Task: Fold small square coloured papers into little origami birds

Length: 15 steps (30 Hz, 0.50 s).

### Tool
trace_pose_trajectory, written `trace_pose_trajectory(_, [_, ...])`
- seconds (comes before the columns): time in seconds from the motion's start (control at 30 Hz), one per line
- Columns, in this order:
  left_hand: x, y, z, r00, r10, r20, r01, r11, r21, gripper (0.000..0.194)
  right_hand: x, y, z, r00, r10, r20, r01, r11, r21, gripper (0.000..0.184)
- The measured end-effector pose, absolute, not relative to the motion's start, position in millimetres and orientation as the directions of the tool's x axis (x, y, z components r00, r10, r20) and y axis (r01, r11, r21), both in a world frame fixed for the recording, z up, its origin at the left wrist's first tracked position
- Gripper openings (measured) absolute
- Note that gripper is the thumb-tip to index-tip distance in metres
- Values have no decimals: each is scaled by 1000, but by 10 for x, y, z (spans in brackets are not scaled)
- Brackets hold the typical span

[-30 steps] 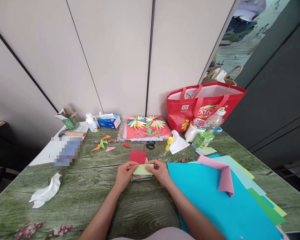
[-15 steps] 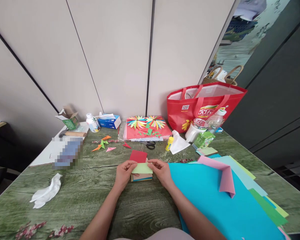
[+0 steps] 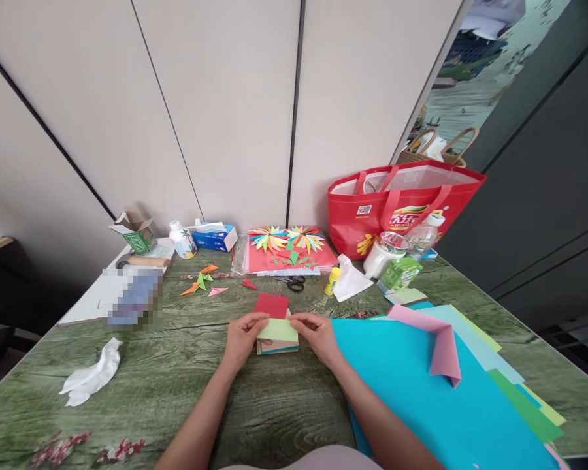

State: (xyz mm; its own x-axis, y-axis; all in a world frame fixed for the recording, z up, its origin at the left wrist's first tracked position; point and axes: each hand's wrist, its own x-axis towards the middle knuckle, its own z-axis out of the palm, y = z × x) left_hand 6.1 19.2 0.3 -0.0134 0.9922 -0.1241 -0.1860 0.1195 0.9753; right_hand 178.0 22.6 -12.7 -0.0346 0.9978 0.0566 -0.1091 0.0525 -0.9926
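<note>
Between both hands is a pale green piece of paper [image 3: 278, 330], a narrow folded-looking rectangle. My left hand [image 3: 242, 337] pinches its left end between thumb and fingers. At the right end, my right hand [image 3: 318, 334] is closed on the paper in the same way. Just beneath it lies a small stack of coloured paper pieces [image 3: 278, 348], mostly covered. A red square of paper [image 3: 271, 305] pokes out beyond the far edge of the green piece.
Large blue paper sheets [image 3: 431, 391] with a folded pink strip [image 3: 443, 352] lie to the right. Further back are scissors [image 3: 294, 283], a glue stick [image 3: 332, 282], small folded paper pieces [image 3: 203, 281] and a red bag [image 3: 353, 222]. A crumpled tissue [image 3: 92, 373] lies left.
The green paper has shifted slightly left and a little away from me, with both hands still on it. The things around it have stayed put; the view has moved slightly.
</note>
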Motion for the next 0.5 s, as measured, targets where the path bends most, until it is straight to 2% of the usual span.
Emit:
trace_pose_trajectory(0.27, [35, 200, -7, 29, 985, -169, -199, 172, 965, 29, 1861, 222, -125, -237, 971, 21, -246, -39, -969, 23])
trace_pose_trajectory(0.4, [34, 197, 0, 53, 984, -169, -221, 177, 959, 27, 1859, 219, -139, -247, 969, 12, -306, -66, -950, 21])
trace_pose_trajectory(0.5, [31, 193, 6, 56, 982, -181, -214, 189, 959, 29, 1859, 224, -143, -223, 975, 0, -290, -66, -955, 21])
